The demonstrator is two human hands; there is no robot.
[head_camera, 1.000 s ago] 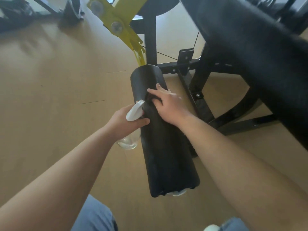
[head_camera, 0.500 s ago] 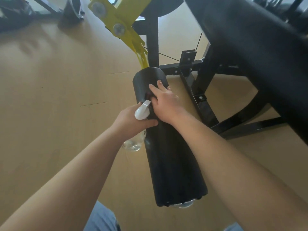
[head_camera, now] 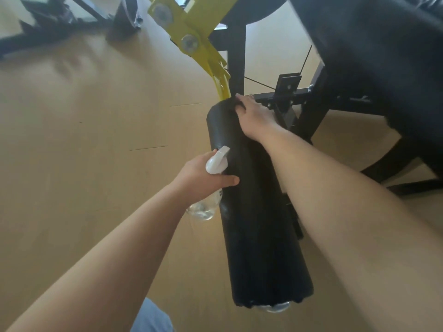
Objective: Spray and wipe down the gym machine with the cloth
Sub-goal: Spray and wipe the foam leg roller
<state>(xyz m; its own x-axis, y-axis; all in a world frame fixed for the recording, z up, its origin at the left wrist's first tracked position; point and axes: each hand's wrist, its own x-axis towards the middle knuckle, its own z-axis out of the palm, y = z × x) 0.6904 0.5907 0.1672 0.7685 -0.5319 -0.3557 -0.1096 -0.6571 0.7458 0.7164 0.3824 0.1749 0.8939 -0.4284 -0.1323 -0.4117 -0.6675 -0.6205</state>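
**On the roller pad of the gym machine: cloth hand and bottle hand**

At the centre of the head view, a black cylindrical roller pad runs from the near foreground away to a yellow arm of the machine. The right hand lies on the pad's far end, just below that arm. Its fingers are bent over a dark wad, probably the cloth, though it blends with the black pad and its edges cannot be made out. The left hand is beside the pad's left flank, about midway along. Its fingers are wrapped around the neck of a spray bottle, with the thumb lying against the pad. The bottle's white head points up and away, and its clear body hangs below the fist. A black frame and a black seat pad stand to the right, above a wooden floor.
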